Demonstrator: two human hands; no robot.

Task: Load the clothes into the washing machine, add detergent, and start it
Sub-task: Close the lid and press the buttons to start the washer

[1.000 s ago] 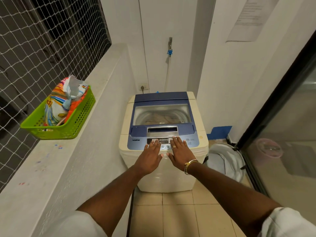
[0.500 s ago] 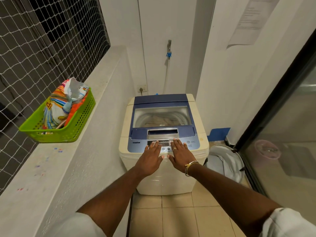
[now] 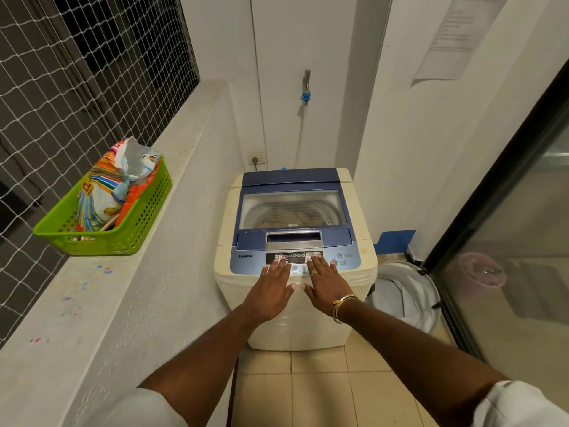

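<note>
Tiled balcony nook. Ledge (image 3: 92, 303), left: green basket (image 3: 135, 223) holding detergent bag (image 3: 101, 192). Centre: washer (image 3: 295, 241), lid (image 3: 292, 208) shut. Left hand (image 3: 271, 288), right hand (image 3: 323, 285): fingers flat, spread on control panel (image 3: 295, 258), grasping nothing. Right: grey hamper (image 3: 403, 291), floor.

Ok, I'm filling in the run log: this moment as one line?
stage: panel | lid: shut | left hand: open | right hand: open | basket: ledge

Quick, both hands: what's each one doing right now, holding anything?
Left hand: open, flat, holding nothing, fingers at the control panel.
Right hand: open, flat, holding nothing, fingers at the same panel.
</note>
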